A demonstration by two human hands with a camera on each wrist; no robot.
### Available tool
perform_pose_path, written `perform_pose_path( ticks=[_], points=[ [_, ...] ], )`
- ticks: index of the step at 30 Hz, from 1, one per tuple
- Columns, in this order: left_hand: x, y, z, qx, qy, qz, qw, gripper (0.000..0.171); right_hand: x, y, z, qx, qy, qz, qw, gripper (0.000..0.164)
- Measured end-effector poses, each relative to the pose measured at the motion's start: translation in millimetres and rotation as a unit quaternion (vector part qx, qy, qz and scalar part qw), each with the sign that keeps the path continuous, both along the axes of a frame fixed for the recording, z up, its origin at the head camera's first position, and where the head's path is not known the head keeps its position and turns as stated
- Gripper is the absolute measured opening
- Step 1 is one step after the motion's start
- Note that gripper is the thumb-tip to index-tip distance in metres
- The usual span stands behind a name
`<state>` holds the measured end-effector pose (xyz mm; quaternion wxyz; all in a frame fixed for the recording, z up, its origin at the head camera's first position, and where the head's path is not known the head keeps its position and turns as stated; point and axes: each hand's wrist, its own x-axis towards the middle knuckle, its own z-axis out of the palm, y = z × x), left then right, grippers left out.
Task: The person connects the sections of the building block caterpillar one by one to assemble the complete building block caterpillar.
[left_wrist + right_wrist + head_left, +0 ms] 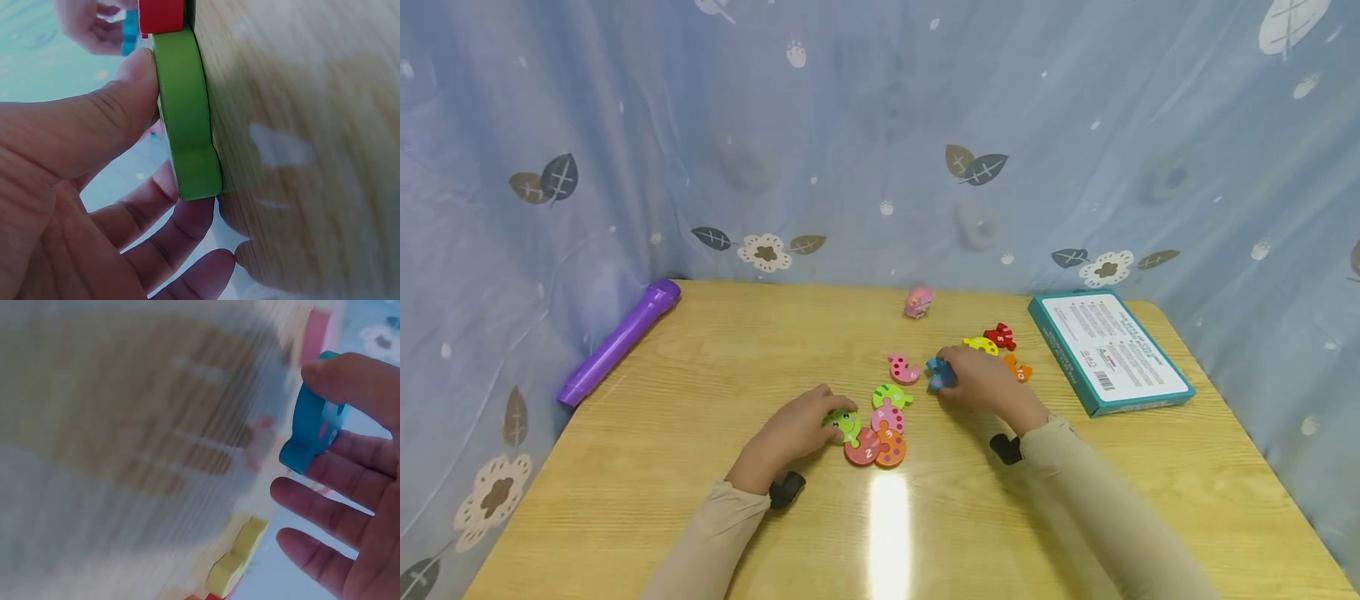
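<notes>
My left hand (800,421) grips the green puzzle piece (846,425) with a smiling face, thumb on one side and fingers on the other; its edge (187,112) lies against the table in the left wrist view. That piece joins a curved row: a red piece marked 2 (862,447), an orange piece marked 3 (892,448), a pink piece marked 4 (887,417) and a striped green piece (889,396). Between thumb and fingertips, my right hand (981,383) pinches a blue puzzle piece (941,374), whose side (308,425) faces the right wrist camera.
A pink dotted piece (902,370) lies beyond the row. Right of it are yellow (982,344), red (1002,336) and orange (1017,368) pieces. A teal box (1112,352) sits at the right, a purple tube (620,342) at the left edge, a small pink object (918,302) at the back.
</notes>
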<state>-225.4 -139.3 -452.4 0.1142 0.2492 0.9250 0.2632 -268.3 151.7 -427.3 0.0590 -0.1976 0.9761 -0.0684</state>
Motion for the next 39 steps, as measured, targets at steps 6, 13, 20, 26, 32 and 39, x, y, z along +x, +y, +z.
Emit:
perform_pose_path(
  ticks=[6, 13, 20, 26, 32, 39],
  points=[
    [5.2, -2.9, -2.8, -0.006, -0.006, -0.004, 1.0000, 0.037, 25.8, -17.1, -4.6, -0.006, 0.000, 0.016, 1.000, 0.050],
    [4.8, -3.0, -5.8, -0.004, -0.002, -0.003, 1.0000, 0.037, 30.9, -35.8, -6.8, 0.040, 0.016, 0.043, 0.998, 0.051],
    [3.8, -1.4, -5.4, -0.003, 0.005, -0.005, 1.0000, 0.037, 31.1, -39.3, -5.9, 0.047, 0.023, 0.035, 0.998, 0.051],
    [2.8, -0.2, -2.7, 0.001, 0.009, -0.007, 0.9999, 0.037, 31.3, -38.2, -1.3, 0.048, 0.022, 0.035, 0.998, 0.051],
    [2.3, 0.3, 0.6, 0.005, 0.012, -0.006, 0.9999, 0.037, 31.4, -36.3, 0.5, 0.039, 0.029, 0.042, 0.998, 0.052],
    [1.1, 0.2, -0.5, 0.000, 0.008, -0.004, 1.0000, 0.036, 29.0, -37.5, -5.8, 0.032, 0.026, 0.028, 0.999, 0.053]
  ],
)
